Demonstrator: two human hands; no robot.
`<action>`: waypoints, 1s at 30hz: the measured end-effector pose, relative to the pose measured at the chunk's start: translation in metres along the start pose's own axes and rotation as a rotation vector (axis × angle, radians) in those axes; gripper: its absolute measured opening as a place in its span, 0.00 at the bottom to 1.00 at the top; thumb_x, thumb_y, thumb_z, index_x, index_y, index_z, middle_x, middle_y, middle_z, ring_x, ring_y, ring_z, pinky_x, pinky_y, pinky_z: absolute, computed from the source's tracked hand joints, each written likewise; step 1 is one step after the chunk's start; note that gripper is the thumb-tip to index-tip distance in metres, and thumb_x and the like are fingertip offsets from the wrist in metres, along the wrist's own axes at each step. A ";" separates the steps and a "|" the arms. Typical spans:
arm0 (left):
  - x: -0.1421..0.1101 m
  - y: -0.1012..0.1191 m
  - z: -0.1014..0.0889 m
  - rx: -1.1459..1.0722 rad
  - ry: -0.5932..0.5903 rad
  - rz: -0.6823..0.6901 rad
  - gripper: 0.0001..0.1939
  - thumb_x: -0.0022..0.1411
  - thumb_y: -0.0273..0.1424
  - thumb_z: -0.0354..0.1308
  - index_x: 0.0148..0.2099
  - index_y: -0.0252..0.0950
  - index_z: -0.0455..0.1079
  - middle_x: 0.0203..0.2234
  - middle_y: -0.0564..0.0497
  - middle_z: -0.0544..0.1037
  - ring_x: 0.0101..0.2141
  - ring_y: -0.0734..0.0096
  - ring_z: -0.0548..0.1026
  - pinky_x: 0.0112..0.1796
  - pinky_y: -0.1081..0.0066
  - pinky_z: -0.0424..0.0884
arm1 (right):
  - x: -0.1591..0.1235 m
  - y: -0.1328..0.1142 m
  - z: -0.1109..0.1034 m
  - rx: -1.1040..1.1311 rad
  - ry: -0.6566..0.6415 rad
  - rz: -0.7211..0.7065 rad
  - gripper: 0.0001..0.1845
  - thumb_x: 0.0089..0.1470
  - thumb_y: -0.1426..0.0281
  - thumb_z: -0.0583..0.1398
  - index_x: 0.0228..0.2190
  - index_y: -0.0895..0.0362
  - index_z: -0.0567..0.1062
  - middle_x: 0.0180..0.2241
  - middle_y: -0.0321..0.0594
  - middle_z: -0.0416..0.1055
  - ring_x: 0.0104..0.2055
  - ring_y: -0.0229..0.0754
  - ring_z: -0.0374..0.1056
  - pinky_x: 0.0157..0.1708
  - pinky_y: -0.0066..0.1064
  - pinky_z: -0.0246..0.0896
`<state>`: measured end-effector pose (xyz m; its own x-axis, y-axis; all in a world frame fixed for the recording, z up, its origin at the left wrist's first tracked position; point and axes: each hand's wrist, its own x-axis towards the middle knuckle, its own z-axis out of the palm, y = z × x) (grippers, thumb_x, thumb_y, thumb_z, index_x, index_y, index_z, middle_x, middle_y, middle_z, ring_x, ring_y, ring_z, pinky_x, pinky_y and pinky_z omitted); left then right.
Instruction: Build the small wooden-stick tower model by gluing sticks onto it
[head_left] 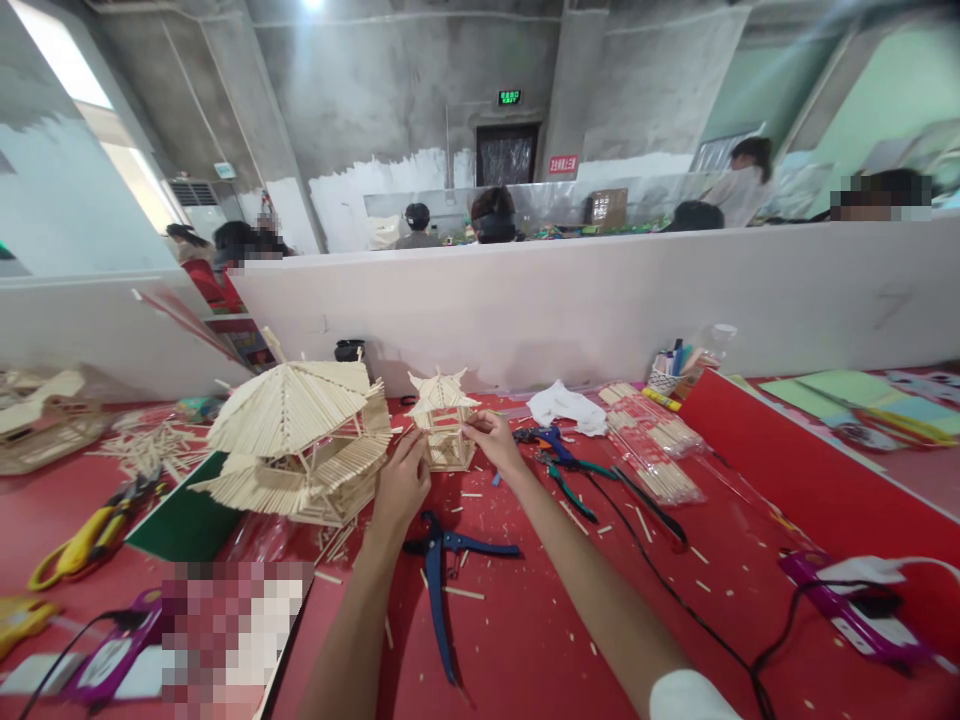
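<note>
Just right of the large stick model (289,415), the small pavilion (439,396) stands upright between the right hand (496,440), whose almost closed fingers pinch its side, and the equally near left hand (403,478), whose bent fingers' hold I cannot tell.

the red table (525,640) (strewn with scraps (463,593)) bears cutters (434,560), a small pavilion (441,394) and a larger pavilion (292,405).

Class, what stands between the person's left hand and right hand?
The small stick pavilion stands between the left hand and the right hand, as the head view shows.
</note>
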<state>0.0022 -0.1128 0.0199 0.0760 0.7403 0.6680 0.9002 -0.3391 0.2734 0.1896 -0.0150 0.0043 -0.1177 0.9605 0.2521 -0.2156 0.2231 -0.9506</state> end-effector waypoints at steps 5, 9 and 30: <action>-0.001 0.000 0.000 0.000 0.000 -0.011 0.23 0.64 0.21 0.51 0.59 0.37 0.71 0.58 0.45 0.74 0.54 0.61 0.76 0.53 0.63 0.76 | 0.000 0.002 -0.002 0.022 -0.021 0.006 0.22 0.40 0.54 0.71 0.28 0.54 0.71 0.26 0.36 0.74 0.29 0.41 0.71 0.22 0.27 0.60; -0.001 0.001 0.000 -0.001 0.012 -0.007 0.22 0.64 0.22 0.51 0.58 0.38 0.72 0.57 0.45 0.75 0.53 0.62 0.77 0.51 0.65 0.77 | 0.001 0.004 -0.002 0.024 -0.025 -0.006 0.22 0.41 0.53 0.70 0.28 0.54 0.70 0.26 0.35 0.73 0.29 0.42 0.71 0.21 0.27 0.60; -0.001 0.004 -0.004 0.003 -0.032 -0.078 0.23 0.65 0.23 0.51 0.59 0.40 0.71 0.59 0.45 0.73 0.50 0.64 0.78 0.46 0.68 0.78 | 0.000 0.002 -0.002 -0.032 -0.051 -0.069 0.17 0.46 0.56 0.69 0.28 0.53 0.71 0.27 0.35 0.73 0.31 0.41 0.70 0.23 0.27 0.63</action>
<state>0.0041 -0.1176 0.0228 0.0195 0.7825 0.6224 0.9050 -0.2784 0.3217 0.1909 -0.0138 0.0022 -0.1535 0.9332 0.3249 -0.1935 0.2941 -0.9360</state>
